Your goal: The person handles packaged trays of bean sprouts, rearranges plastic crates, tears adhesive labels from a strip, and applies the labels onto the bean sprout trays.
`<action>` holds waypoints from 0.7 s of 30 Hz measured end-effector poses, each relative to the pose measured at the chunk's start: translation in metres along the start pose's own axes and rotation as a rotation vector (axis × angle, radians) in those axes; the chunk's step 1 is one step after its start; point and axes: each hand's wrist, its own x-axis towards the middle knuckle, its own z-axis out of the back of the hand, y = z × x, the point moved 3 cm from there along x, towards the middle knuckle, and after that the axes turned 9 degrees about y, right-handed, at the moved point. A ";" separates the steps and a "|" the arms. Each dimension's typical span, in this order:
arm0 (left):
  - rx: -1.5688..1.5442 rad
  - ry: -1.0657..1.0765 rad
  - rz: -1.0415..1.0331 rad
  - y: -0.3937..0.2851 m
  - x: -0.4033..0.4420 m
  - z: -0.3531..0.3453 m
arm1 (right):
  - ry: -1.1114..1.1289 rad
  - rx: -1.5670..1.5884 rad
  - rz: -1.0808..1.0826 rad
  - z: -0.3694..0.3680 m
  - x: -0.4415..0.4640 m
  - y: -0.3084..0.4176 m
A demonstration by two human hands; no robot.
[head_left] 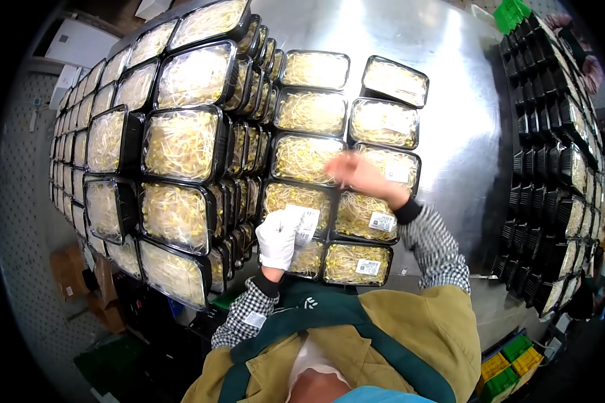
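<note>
In a white glove, my left hand (pixel 274 243) is closed on a sheet of printed labels (pixel 305 223), above the near packs of the left row. My right hand (pixel 361 176) is bare and blurred by motion, over the middle of two rows of black trays of bean sprouts under clear film. Whether its fingers hold anything is unclear. White labels show on the nearest right-row sprout pack (pixel 339 263), the sprout pack behind it (pixel 351 213) and a third sprout pack (pixel 409 176) partly behind my right hand. The left-row sprout pack (pixel 310 111) farther back shows no label.
Tall stacks of sprout packs (pixel 181 144) line the left side. More stacked black trays (pixel 534 168) stand along the right edge of the metal table (pixel 454 127). Green and yellow crates (pixel 511 366) sit low at right, cardboard boxes (pixel 70 272) at left.
</note>
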 end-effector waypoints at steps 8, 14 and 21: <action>-0.193 0.279 0.140 -0.022 0.002 -0.003 | -0.589 0.042 0.078 0.036 0.043 0.016; -0.115 0.341 -0.005 -0.029 -0.014 0.004 | -1.056 -0.790 0.038 0.133 0.185 -0.004; -0.431 0.279 0.090 -0.038 -0.016 0.017 | -1.111 -1.042 -0.008 0.120 0.199 -0.017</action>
